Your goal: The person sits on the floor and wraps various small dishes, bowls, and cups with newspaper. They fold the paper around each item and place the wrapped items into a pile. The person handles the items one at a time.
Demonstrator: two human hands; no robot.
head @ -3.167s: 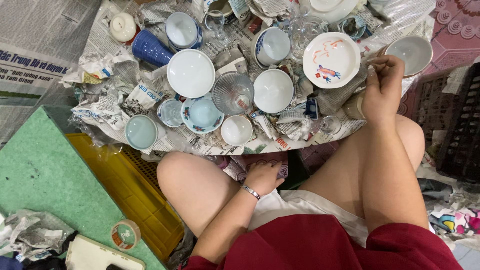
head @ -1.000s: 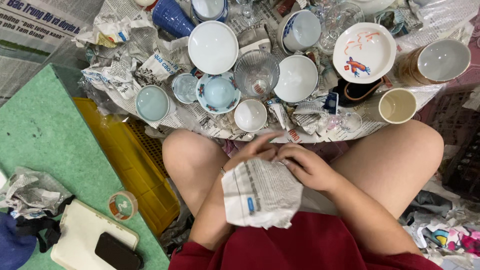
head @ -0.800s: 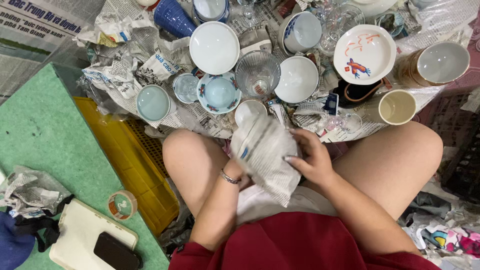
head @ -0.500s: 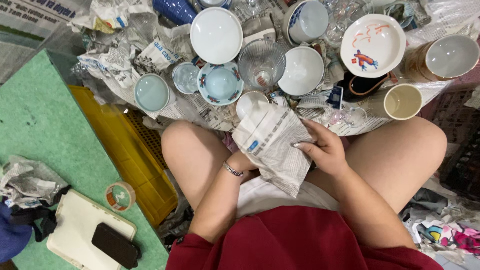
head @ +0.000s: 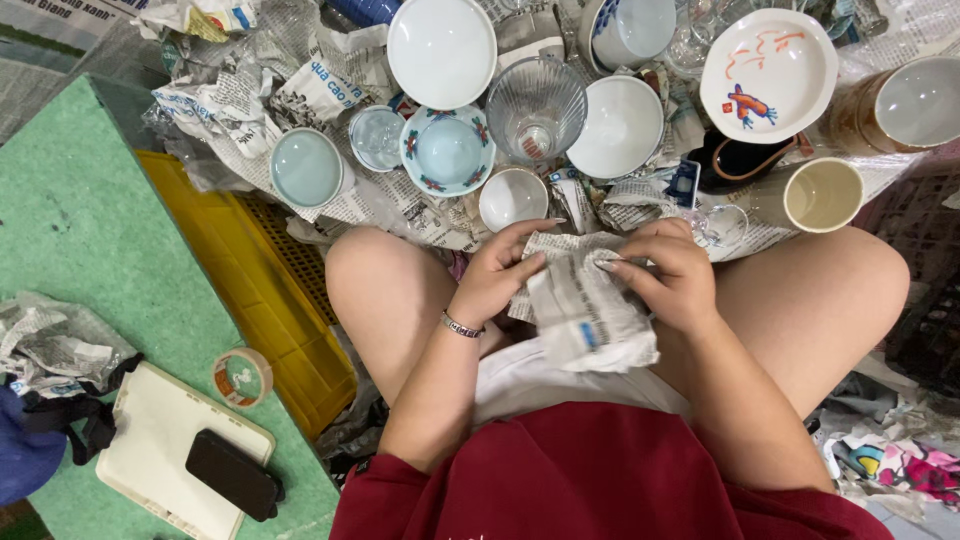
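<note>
Over my lap I hold a crumpled sheet of newspaper bundled around something hidden inside. My left hand grips its left edge, thumb on top; a bracelet sits on that wrist. My right hand clasps the upper right side of the bundle, fingers curled over it. Just beyond my hands stands a small white cup on the spread newspaper.
Bowls, cups and glasses crowd newspaper in front: a ribbed glass, white bowls, a floral bowl, a red-patterned dish, a beige mug. At left: a yellow crate, green board, tape roll, phone.
My right hand came back from the dishes; both hands took up a newspaper sheet, lifted it, then folded it into a tighter bundle lower over my lap.
</note>
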